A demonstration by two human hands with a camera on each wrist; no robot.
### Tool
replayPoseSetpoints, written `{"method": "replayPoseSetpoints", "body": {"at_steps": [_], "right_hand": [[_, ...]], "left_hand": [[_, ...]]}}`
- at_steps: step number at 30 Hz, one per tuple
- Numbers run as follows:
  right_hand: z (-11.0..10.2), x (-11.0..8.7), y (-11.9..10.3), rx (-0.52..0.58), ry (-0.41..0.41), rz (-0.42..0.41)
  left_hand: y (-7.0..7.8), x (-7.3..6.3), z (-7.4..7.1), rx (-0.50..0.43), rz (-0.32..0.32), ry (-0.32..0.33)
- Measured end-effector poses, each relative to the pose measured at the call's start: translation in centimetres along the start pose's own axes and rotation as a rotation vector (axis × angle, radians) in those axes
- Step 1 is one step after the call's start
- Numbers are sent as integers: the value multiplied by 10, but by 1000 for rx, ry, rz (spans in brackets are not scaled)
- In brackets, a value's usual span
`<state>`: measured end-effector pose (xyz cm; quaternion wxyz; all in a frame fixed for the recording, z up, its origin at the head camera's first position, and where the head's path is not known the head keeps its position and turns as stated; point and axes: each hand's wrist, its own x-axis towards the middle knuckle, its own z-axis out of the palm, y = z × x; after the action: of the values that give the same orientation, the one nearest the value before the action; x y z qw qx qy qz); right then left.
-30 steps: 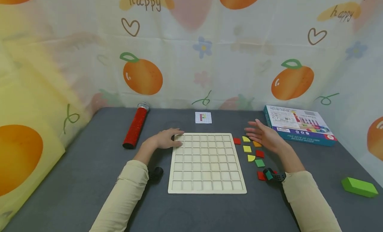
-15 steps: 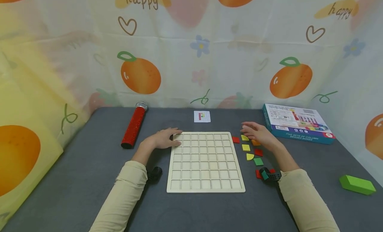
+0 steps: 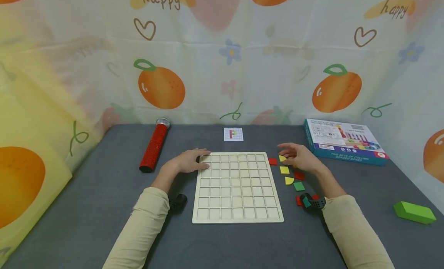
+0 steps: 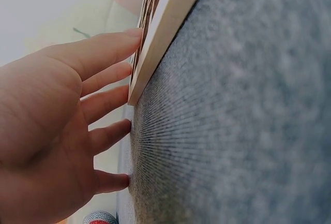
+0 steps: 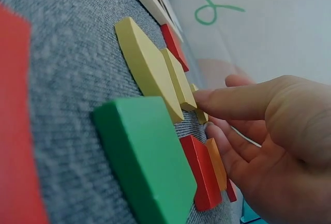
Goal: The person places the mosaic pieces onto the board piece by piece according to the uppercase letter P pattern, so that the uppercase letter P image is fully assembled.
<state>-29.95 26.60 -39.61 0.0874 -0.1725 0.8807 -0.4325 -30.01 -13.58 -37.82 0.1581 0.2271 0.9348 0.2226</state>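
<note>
Right hand [image 3: 301, 158], half-curled at the far yellow tile [image 3: 282, 158], hold unclear, could through crowding nudge the yellow square tile [image 3: 284, 170]; left hand [image 3: 187, 161], fingers spread, touches the gridded wooden board [image 3: 237, 181].

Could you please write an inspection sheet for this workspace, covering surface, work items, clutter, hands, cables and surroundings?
Surface: dark gray tabletop.
Work items: wooden grid board lying flat; red, yellow, orange and green tiles to its right; printed grid card beyond it.
Clutter: red toy microphone at left; beaded-boxes game box and green block at right.
Hands: left hand touches the board's far left corner; right hand is at the farthest yellow tile, grip unclear.
Cables: nothing seen.
Surroundings: fruit-print cloth hangs behind.
</note>
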Motion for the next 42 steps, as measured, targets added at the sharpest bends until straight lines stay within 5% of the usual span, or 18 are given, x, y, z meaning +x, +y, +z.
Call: {"method": "replayPoseSetpoints", "body": {"at_steps": [42], "right_hand": [[3,2,-1,-55,53,7]], "left_hand": [[0,0,0,-43,-7,3]]}}
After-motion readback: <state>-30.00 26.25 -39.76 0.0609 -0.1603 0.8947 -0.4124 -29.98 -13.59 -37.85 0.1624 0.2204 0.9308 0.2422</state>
